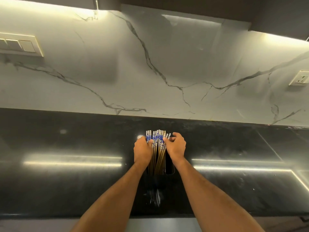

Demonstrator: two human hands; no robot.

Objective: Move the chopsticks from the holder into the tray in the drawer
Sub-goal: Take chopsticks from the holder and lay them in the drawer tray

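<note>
Far off to the left of our left hand, up on the marble wall (150,67), we see a switch plate (20,46). It is well apart from our hands.

Our left hand (143,151) is on the left side of the bunch of chopsticks (158,148). Its fingers (149,142) bend around the bunch near the top, and they touch the sticks. The hand grips that side of the bunch.

The chopsticks are between our two hands. They are brown and gold lower down, with white and blue tops. The tops fan out a little just past our fingertips. The low ends go down into a dark holder (168,166), which sits just under our hands. The holder is black like the counter, so its shape is hard to see. The sticks are in the holder, standing up.

Our right hand (176,147) is on the right side of the bunch. Its thumb and fingers are curled, and the fingertips (165,139) touch the sticks on the right. We cannot tell if it holds them tight.

Under both hands lies the shiny black counter (66,181). Far to the right of our right hand, a wall socket (300,78) sits on the marble wall.
</note>
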